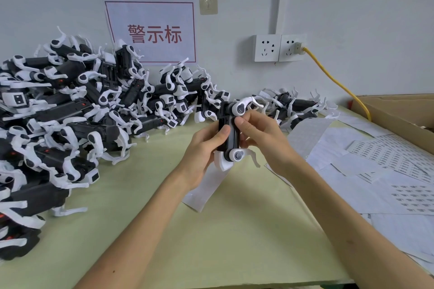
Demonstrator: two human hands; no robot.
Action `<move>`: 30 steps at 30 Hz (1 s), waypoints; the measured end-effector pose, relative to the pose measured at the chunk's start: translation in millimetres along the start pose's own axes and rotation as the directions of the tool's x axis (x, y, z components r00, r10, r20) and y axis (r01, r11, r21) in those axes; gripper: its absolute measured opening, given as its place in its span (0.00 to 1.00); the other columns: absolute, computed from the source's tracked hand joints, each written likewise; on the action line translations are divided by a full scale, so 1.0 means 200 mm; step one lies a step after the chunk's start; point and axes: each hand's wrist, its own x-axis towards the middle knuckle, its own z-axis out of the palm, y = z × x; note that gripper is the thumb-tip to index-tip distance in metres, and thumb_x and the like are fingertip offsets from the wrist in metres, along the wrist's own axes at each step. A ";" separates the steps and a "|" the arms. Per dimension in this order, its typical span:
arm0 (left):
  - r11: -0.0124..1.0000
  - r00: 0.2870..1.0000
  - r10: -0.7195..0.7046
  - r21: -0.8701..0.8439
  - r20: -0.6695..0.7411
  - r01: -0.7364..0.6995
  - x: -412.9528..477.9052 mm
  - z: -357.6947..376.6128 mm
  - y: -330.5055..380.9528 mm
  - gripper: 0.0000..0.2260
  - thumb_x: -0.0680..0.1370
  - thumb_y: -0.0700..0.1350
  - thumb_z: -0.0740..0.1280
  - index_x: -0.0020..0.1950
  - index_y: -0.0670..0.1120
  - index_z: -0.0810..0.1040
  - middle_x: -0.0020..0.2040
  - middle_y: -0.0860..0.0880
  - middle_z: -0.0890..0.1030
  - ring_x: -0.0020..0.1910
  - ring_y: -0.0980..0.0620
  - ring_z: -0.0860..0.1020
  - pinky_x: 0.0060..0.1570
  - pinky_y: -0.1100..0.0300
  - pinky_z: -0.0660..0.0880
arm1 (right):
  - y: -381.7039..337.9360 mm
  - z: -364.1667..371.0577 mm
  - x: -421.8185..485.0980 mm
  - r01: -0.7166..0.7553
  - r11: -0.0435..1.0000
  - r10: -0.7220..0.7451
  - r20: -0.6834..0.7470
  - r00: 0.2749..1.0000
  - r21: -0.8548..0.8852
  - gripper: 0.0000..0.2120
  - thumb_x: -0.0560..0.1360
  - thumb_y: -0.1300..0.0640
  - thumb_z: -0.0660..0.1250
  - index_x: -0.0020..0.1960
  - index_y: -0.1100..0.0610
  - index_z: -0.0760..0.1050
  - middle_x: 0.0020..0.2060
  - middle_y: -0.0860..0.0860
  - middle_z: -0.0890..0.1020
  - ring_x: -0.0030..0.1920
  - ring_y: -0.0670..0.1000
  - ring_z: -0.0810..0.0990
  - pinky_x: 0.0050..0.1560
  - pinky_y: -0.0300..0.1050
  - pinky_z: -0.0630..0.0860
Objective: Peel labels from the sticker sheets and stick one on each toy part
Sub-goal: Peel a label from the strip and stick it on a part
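A pale green table (211, 241) fills the lower frame. A heap of black-and-white toy parts (70, 112) covers its left side and runs along the wall toward the centre. Sticker sheets (375, 171) lie overlapping at the right, beside a cardboard box (399, 112) at the right edge. A red-bordered sign (152, 33) hangs on the wall at upper centre. At mid-frame, above the table, one toy part (229, 134) is held upright between both hands. The left hand (204, 155) has its fingers curled round the black body, thumb on the front. The right hand (260, 134) pinches the body's upper end; whether a label lies under its thumb I cannot tell. A white paper strip (206, 187) slants from under the left hand to the table
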 end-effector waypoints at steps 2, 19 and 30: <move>1.000 1.000 -0.003 -0.009 0.008 0.003 0.00 -0.01 0.01 0.16 0.81 0.51 0.65 0.65 0.46 0.81 0.61 0.41 0.84 0.61 0.44 0.82 0.62 0.52 0.78 | -0.01 0.00 0.00 0.004 1.000 -0.005 0.023 1.000 0.022 0.16 0.82 0.57 0.65 0.46 0.70 0.69 0.38 0.57 0.74 0.37 0.52 0.73 0.41 0.45 0.73; 1.000 1.000 0.012 -0.004 0.023 -0.012 -0.01 0.00 0.01 0.15 0.82 0.50 0.64 0.64 0.44 0.81 0.59 0.44 0.85 0.59 0.46 0.82 0.57 0.57 0.78 | -0.02 0.02 -0.01 0.029 0.999 -0.029 0.033 0.999 -0.021 0.15 0.81 0.54 0.67 0.41 0.61 0.68 0.34 0.56 0.73 0.32 0.51 0.73 0.36 0.42 0.71; 0.999 0.999 -0.035 -0.031 -0.006 0.035 -0.01 0.00 0.02 0.15 0.81 0.52 0.65 0.63 0.46 0.83 0.58 0.43 0.85 0.57 0.46 0.84 0.55 0.58 0.79 | 0.00 0.00 0.00 0.000 0.999 0.002 0.045 0.999 -0.039 0.15 0.84 0.57 0.61 0.46 0.68 0.69 0.38 0.57 0.72 0.34 0.46 0.74 0.40 0.42 0.72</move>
